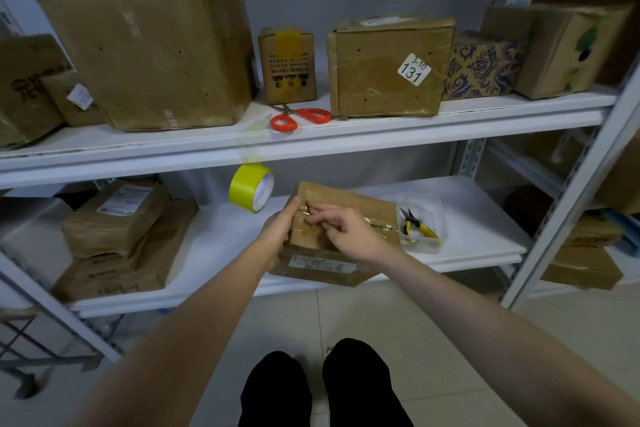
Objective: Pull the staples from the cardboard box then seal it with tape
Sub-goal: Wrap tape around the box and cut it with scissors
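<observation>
A small cardboard box [349, 208] lies at the front of the lower shelf [478, 218], with shiny clear tape across its top. My left hand [280, 229] grips the box's left end, thumb on the top face. My right hand [346, 232] reaches across the top and its index fingertip presses on the taped seam near my left thumb; the other fingers are curled. A roll of yellow tape [251, 187] hangs just left of the box from a strip stuck to the upper shelf edge. Yellow-handled pliers [417, 224] lie in a clear tray [433, 244] right of the box.
Orange-handled scissors [299, 118] lie on the upper shelf [485, 107] among several cardboard boxes. Wrapped parcels [114, 229] are stacked at the left of the lower shelf. Metal rack posts [568, 204] stand to the right. My knees show above the tiled floor.
</observation>
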Available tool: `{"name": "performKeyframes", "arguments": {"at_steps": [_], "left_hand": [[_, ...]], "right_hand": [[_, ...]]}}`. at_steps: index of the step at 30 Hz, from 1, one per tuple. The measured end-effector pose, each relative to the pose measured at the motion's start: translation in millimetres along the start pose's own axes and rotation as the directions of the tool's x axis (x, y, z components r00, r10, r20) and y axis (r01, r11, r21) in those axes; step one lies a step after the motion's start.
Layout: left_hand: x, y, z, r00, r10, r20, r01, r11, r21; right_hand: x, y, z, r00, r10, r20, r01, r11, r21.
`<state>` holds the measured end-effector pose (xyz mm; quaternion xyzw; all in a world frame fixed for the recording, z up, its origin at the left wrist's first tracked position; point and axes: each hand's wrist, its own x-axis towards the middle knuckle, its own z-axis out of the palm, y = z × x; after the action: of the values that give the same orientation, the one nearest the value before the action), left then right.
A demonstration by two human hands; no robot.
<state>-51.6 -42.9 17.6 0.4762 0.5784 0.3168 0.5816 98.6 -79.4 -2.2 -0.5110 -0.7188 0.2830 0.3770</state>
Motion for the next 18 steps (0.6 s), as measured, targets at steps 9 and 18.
{"name": "performKeyframes", "arguments": {"at_steps": [9,18], "left_hand": [[1,-13,-20,0.994,0.009,-0.109,0.007,0.989,0.147],[4,-21,-15,0.979,0.036,-0.198,-0.015,0.994,0.107]], "right_hand": [[-2,34,-44,0.750,0.437,-0.495,-0.531,0.845,-0.058],[-25,54,-38,0.724,0.678,-0.127,-0.483,0.629,0.609]]}}
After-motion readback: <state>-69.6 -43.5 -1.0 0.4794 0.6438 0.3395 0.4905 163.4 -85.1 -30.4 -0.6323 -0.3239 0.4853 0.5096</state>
